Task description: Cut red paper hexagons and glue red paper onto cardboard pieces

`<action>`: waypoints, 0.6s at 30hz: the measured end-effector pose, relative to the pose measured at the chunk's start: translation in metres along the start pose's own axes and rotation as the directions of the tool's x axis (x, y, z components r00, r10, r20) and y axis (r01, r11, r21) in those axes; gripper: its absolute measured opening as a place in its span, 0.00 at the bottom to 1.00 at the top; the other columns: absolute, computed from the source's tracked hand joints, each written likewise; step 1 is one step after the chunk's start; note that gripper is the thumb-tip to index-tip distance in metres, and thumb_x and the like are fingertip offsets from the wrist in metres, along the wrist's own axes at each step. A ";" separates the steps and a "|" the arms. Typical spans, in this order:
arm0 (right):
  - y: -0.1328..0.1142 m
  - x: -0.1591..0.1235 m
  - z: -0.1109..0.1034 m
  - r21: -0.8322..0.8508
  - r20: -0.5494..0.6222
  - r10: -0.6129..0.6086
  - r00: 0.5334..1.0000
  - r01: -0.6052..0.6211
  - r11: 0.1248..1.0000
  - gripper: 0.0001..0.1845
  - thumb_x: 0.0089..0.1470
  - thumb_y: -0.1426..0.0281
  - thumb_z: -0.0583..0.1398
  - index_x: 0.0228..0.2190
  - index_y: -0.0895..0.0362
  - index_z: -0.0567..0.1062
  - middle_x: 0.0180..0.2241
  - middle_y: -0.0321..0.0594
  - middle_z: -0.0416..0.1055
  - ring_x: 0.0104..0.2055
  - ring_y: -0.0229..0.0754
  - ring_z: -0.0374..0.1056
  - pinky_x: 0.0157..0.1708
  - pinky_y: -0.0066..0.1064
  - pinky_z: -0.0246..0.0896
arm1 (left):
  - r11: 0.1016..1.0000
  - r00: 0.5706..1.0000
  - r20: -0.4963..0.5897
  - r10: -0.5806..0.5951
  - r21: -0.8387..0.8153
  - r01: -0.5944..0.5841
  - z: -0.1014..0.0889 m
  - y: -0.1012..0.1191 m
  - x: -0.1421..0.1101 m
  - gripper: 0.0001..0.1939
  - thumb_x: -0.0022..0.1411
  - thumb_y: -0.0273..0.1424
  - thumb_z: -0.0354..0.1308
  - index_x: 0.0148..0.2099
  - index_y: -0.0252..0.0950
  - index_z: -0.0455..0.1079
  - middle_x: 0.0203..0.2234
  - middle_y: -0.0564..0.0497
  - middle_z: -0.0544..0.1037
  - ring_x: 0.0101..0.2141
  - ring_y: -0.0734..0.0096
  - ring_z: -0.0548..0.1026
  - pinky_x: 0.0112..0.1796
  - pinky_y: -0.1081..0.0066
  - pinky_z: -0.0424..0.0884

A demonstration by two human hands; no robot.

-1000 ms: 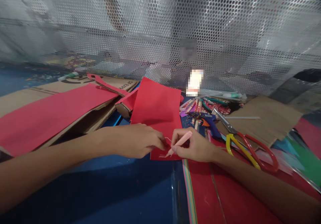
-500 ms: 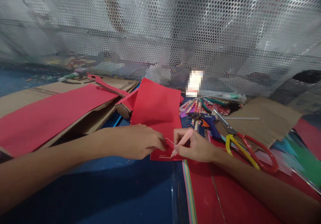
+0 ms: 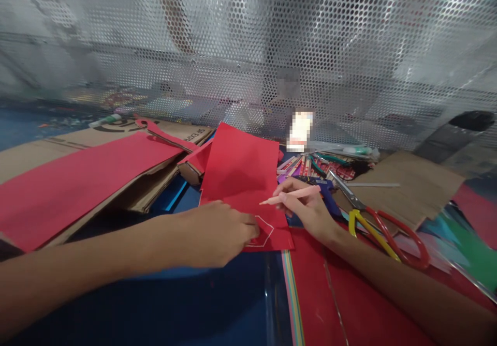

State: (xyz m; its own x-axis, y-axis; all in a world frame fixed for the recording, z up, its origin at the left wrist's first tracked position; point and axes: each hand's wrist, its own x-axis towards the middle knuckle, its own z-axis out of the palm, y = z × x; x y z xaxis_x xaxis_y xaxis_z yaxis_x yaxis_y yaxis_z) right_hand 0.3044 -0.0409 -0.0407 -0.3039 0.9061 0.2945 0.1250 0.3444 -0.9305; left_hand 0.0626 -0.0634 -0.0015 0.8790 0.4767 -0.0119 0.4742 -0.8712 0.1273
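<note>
A pink marker is pinched in my right hand, its tip pointing left and held just above the red paper. A pale outline with angled sides is drawn near the paper's lower edge. My left hand rests at that lower part with its fingers curled and bunched against the red paper, covering the left side of the outline. What lies under those fingertips is mostly hidden.
Red-and-yellow-handled scissors, a blue glue gun and pliers lie to the right, near brown cardboard. Red-covered cardboard is at left. A stack of coloured sheets lies in front; perforated metal stands behind.
My right hand has lifted the marker off the paper and moved up and right. The outline now has more lines. My left hand has shifted slightly down, its fingers more curled.
</note>
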 end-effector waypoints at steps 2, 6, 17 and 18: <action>-0.002 -0.001 0.001 -0.048 0.058 -0.017 0.998 0.019 0.999 0.11 0.63 0.62 0.60 0.36 0.57 0.78 0.33 0.40 0.76 0.29 0.36 0.69 0.27 0.28 0.61 | 0.998 1.000 0.007 -0.005 0.058 0.005 0.006 0.013 0.002 0.11 0.72 0.32 0.53 0.48 0.38 0.76 0.41 0.43 0.83 0.33 0.63 0.81 0.34 0.68 0.73; -0.009 -0.004 0.006 -0.169 0.189 -0.024 0.982 0.057 0.984 0.13 0.66 0.63 0.58 0.38 0.56 0.81 0.42 0.42 0.78 0.40 0.39 0.74 0.40 0.31 0.68 | 0.973 0.991 0.014 -0.136 0.190 0.131 0.020 0.045 0.006 0.25 0.75 0.46 0.46 0.51 0.31 0.75 0.40 0.36 0.82 0.28 0.60 0.80 0.28 0.64 0.72; -0.012 -0.011 0.023 -0.269 0.162 0.087 0.983 -0.041 0.962 0.10 0.62 0.63 0.62 0.35 0.55 0.80 0.35 0.38 0.78 0.35 0.39 0.73 0.34 0.29 0.65 | 0.942 0.969 0.096 -0.227 0.274 0.193 0.033 0.076 0.002 0.37 0.75 0.53 0.38 0.64 0.26 0.66 0.57 0.20 0.74 0.39 0.48 0.83 0.32 0.60 0.77; -0.011 -0.012 0.023 -0.287 0.157 0.096 0.983 -0.048 0.957 0.10 0.62 0.63 0.62 0.34 0.55 0.81 0.35 0.39 0.79 0.36 0.39 0.74 0.34 0.30 0.65 | 0.943 0.970 0.092 -0.223 0.271 0.191 0.033 0.076 0.002 0.36 0.75 0.53 0.38 0.63 0.27 0.67 0.56 0.20 0.74 0.38 0.48 0.84 0.32 0.60 0.77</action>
State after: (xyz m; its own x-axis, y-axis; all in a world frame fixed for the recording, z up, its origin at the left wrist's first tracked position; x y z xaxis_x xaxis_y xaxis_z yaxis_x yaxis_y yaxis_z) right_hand 0.2847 -0.0610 -0.0385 -0.4352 0.8850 0.1655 0.4049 0.3566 -0.8419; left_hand 0.1017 -0.1328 -0.0250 0.7518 0.6462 -0.1313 0.6290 -0.7625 -0.1514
